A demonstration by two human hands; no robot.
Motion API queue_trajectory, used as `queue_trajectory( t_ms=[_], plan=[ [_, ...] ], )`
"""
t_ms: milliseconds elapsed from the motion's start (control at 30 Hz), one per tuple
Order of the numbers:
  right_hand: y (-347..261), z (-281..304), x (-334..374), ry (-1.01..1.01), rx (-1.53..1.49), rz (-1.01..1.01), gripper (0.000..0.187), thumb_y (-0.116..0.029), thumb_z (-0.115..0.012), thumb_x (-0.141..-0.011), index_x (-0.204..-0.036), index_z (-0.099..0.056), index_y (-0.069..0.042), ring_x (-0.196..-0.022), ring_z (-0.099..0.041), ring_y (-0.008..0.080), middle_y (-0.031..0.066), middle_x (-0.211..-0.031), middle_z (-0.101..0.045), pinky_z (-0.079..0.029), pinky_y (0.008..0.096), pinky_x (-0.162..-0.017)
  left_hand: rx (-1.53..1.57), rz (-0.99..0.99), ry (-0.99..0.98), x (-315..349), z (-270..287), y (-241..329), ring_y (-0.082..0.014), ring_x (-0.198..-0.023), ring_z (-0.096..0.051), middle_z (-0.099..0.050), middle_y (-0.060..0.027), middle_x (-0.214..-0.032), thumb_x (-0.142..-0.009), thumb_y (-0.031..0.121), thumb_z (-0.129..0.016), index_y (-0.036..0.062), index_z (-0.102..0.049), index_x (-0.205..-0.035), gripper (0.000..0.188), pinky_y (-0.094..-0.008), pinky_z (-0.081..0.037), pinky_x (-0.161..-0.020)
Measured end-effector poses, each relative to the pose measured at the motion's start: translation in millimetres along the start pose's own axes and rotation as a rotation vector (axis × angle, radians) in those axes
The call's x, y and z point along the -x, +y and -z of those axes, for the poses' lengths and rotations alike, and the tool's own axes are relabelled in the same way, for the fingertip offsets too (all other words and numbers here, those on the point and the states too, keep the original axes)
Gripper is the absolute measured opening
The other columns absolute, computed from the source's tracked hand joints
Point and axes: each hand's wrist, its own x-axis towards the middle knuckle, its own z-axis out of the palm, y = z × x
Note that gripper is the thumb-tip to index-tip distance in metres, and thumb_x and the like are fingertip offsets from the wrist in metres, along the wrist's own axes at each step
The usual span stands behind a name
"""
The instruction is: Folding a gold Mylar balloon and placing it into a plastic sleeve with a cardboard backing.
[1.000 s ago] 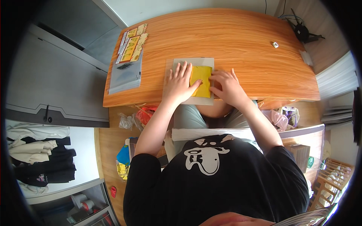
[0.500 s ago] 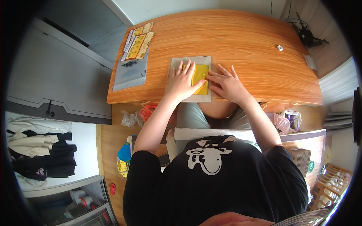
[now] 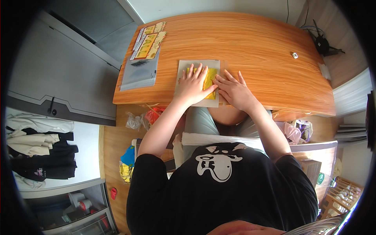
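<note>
On the wooden desk in front of me lies a flat grey rectangular sheet (image 3: 184,65), perhaps a card or clear sleeve. A smaller yellow piece (image 3: 211,73) with a shiny surface rests on it. My left hand (image 3: 192,85) lies flat across the grey sheet and the left part of the yellow piece, fingers apart and thumb stretched right. Beside the right edge, my right hand (image 3: 237,92) is spread out, its fingertips at the edge of the yellow piece. Both palms face down. What lies under the left palm is hidden.
At the desk's far left are a stack of clear plastic sleeves (image 3: 137,78) and several yellow printed cards (image 3: 148,46). A small white object (image 3: 295,55) sits at the right, near a black router (image 3: 322,44). The desk's front edge (image 3: 297,111) is close to my lap.
My left hand has slid slightly right over the yellow piece and covers more of it. The right hand stays at the right edge. The whole view has shifted a little.
</note>
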Motion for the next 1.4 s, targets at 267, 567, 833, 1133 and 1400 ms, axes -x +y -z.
queue_trajectory(
  t_ms=[267, 567, 833, 1133, 1400],
  plan=[
    [-5, 4, 7, 0.080, -0.047, -0.010, 0.047, -0.033, -0.059, -0.103, -0.149, -0.056, -0.022, -0.154, -0.033, 0.0321, 0.0021, -0.159, -0.048, -0.017, 0.0654, -0.124, 0.007, -0.032, 0.037, 3, -2, -6, -0.0427, -0.155, -0.023, -0.030, -0.0162, -0.168, -0.094, 0.075, -0.051, 0.0124, -0.033, -0.162, 0.094, -0.0616, -0.018, -0.125],
    [30, 38, 57, 0.200, -0.116, -0.017, 0.033, -0.025, -0.066, -0.098, -0.129, -0.070, -0.014, -0.145, -0.047, 0.0340, 0.0079, -0.139, -0.066, -0.025, 0.0654, -0.121, -0.055, -0.291, -0.056, -13, 6, 6, -0.0454, -0.156, -0.020, -0.024, -0.0154, -0.171, -0.097, 0.070, -0.050, 0.0447, -0.032, -0.160, 0.070, -0.0650, -0.017, -0.124],
    [246, 107, 165, 0.870, -0.020, -0.859, 0.022, -0.026, -0.067, -0.095, -0.104, -0.076, -0.009, -0.100, -0.070, 0.0325, 0.0130, -0.104, -0.074, -0.055, 0.0430, -0.085, -0.117, -0.663, -0.102, -10, 50, 37, -0.0320, -0.157, -0.025, -0.032, -0.0072, -0.168, -0.090, 0.057, -0.068, 0.0364, -0.043, -0.157, 0.074, -0.0650, -0.016, -0.125],
    [381, 139, 196, 0.722, 0.377, -1.069, 0.028, -0.029, -0.062, -0.095, -0.118, -0.073, -0.017, -0.116, -0.064, 0.0349, 0.0102, -0.127, -0.065, -0.053, 0.0451, -0.098, 1.281, -0.819, 0.002, 86, 162, 110, -0.0390, -0.135, -0.057, -0.061, -0.0219, -0.144, -0.098, 0.055, -0.062, 0.0003, -0.061, -0.141, 0.069, -0.0633, -0.020, -0.123],
    [410, 146, 187, 0.716, 0.341, -1.085, 0.030, -0.039, -0.068, -0.093, -0.110, -0.078, -0.017, -0.111, -0.066, 0.0339, 0.0121, -0.117, -0.070, -0.054, 0.0441, -0.095, 1.555, -0.980, 0.029, 171, 204, 118, -0.0490, -0.150, -0.018, -0.042, -0.0169, -0.161, -0.110, 0.029, -0.041, 0.0081, -0.049, -0.150, 0.045, -0.0745, -0.007, -0.118]
  ],
)
